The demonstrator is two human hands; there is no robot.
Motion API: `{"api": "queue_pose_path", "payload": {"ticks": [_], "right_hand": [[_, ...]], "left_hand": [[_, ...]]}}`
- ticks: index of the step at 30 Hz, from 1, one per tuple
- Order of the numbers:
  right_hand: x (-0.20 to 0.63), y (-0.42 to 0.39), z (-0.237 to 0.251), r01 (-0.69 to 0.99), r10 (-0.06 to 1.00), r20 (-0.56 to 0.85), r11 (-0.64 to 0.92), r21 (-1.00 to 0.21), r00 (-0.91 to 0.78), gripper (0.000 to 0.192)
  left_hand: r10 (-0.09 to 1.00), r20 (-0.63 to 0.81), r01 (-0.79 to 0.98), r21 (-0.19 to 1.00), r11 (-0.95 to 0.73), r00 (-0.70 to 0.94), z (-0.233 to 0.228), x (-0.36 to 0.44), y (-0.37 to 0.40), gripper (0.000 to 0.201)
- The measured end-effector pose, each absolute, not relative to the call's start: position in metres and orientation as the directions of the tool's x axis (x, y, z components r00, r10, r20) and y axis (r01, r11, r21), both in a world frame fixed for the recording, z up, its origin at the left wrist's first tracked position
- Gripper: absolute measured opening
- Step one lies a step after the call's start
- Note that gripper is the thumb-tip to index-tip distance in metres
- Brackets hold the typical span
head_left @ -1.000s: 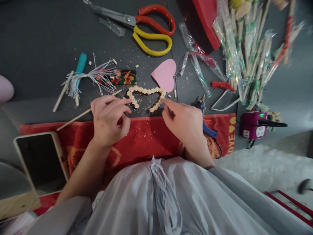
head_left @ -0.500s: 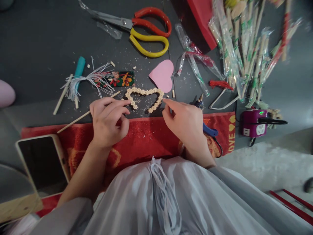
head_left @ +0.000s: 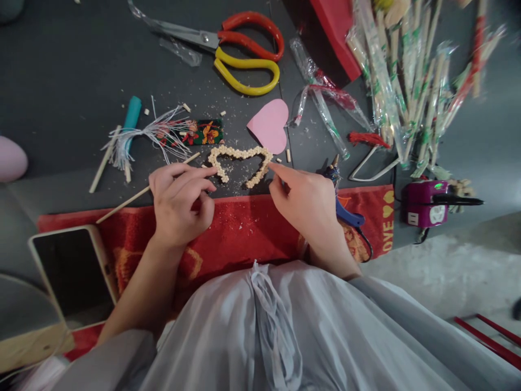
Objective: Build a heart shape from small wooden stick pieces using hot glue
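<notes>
- The half-built heart outline (head_left: pixel 240 162) of small pale wood bits lies on the dark table (head_left: pixel 61 81), centre of the frame, just below the pink paper heart (head_left: pixel 269 125).
- Left hand (head_left: pixel 179 203) has its fingers curled together around a thin stick (head_left: pixel 122 202), the forefinger tip touching the outline's left end.
- Right hand (head_left: pixel 307 203) is loosely closed, its forefinger out to the outline's right end; it grips nothing that shows.
- Best to steady both ends lightly and press straight down, so the glued bits do not shift.
</notes>
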State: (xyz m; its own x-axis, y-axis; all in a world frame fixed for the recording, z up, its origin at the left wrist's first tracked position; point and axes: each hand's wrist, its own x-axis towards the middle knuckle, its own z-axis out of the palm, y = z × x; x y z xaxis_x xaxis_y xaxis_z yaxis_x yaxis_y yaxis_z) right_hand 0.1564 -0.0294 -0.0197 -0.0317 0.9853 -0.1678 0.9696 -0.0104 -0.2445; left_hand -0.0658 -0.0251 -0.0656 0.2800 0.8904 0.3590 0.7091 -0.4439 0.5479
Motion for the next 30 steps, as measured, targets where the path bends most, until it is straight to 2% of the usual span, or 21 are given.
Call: {"api": "queue_pose_path", "payload": {"ticks": [9, 16, 22, 26, 27, 30], "right_hand": [[0.1571, -0.0287, -0.0185, 0.969, 0.984, -0.177, -0.009, -0.248, -0.036, 0.043], [0.1579, -0.0292, -0.0190, 0.969, 0.983, -0.181, -0.007, -0.247, -0.039, 0.042], [0.1587, -0.0293, -0.0194, 0.970, 0.982, -0.181, 0.000, -0.244, -0.046, 0.043], [0.1589, -0.0295, -0.0178, 0.971, 0.981, -0.187, 0.003, -0.239, -0.049, 0.043], [0.1588, -0.0296, -0.0171, 0.971, 0.981, -0.190, 0.003, -0.240, -0.050, 0.043], [0.1587, -0.0297, -0.0155, 0.970, 0.977, -0.208, 0.003, -0.245, -0.055, 0.042]], "left_hand": [[0.888, 0.357, 0.702, 0.551, -0.451, 0.289, -0.0651, -0.0658, -0.0255, 0.020], [0.848, 0.407, 0.637, 0.564, -0.525, 0.339, -0.0686, -0.0671, -0.0255, 0.023], [0.868, 0.358, 0.665, 0.560, -0.494, 0.343, -0.0708, -0.0680, -0.0255, 0.020], [0.830, 0.425, 0.646, 0.528, -0.552, 0.362, -0.0717, -0.0697, -0.0245, 0.017], [0.848, 0.380, 0.658, 0.537, -0.527, 0.369, -0.0717, -0.0698, -0.0242, 0.018], [0.854, 0.378, 0.654, 0.552, -0.517, 0.357, -0.0711, -0.0693, -0.0239, 0.017]]}}
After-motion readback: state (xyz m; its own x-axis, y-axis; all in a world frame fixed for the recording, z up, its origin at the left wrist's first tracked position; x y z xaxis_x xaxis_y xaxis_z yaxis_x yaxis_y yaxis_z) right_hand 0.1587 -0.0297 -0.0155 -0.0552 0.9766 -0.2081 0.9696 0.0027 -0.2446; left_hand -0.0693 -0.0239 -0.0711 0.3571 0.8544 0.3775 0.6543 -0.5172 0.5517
